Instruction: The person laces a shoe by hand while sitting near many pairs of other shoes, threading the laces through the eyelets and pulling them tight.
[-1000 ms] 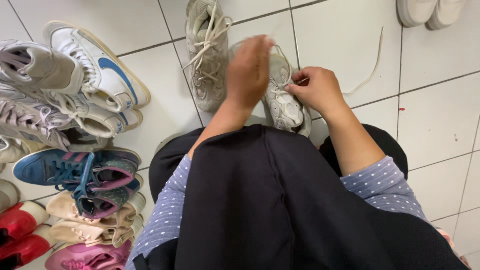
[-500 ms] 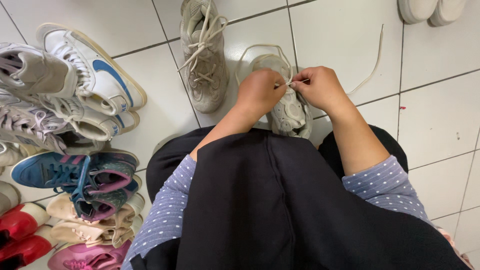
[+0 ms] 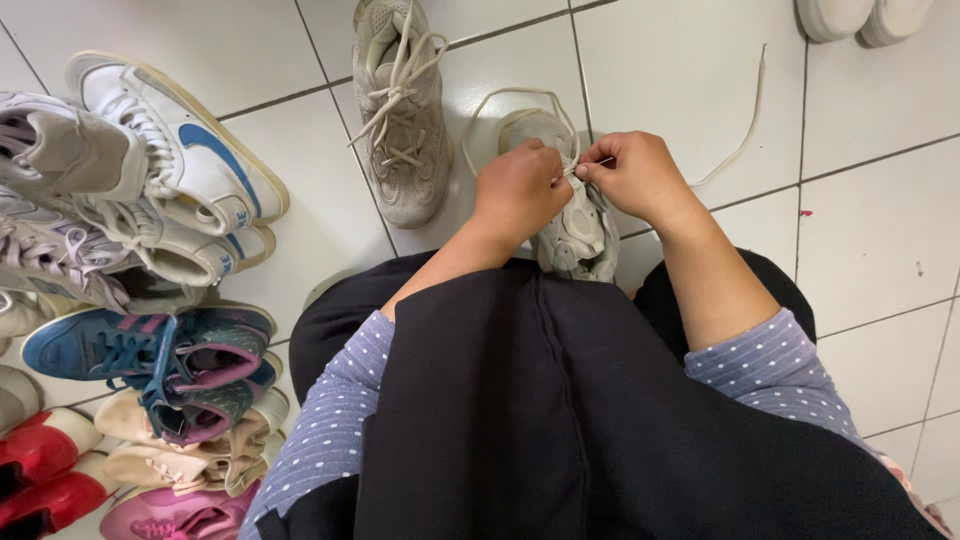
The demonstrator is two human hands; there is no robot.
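A worn grey-beige sneaker [image 3: 575, 235] stands on the white tiled floor right in front of my knees. My left hand [image 3: 518, 190] rests on its upper with the fingers curled on the tongue area. My right hand [image 3: 635, 175] pinches the end of the pale shoelace [image 3: 745, 130] just above the sneaker; the lace trails off to the right across the tiles and loops past the toe. The matching laced sneaker [image 3: 400, 105] lies to the left, toe towards me.
A pile of shoes fills the left edge: white-and-blue high-tops [image 3: 175, 160], a blue-and-pink sneaker [image 3: 150, 360], beige shoes [image 3: 190, 450], red shoes [image 3: 40, 470], a pink one [image 3: 180, 515]. Two white soles [image 3: 860, 15] sit top right. My dark apron [image 3: 560, 420] covers the lower frame.
My left hand came down from above the sneaker onto it and met the right hand at the lace. The right hand stayed nearly in place.
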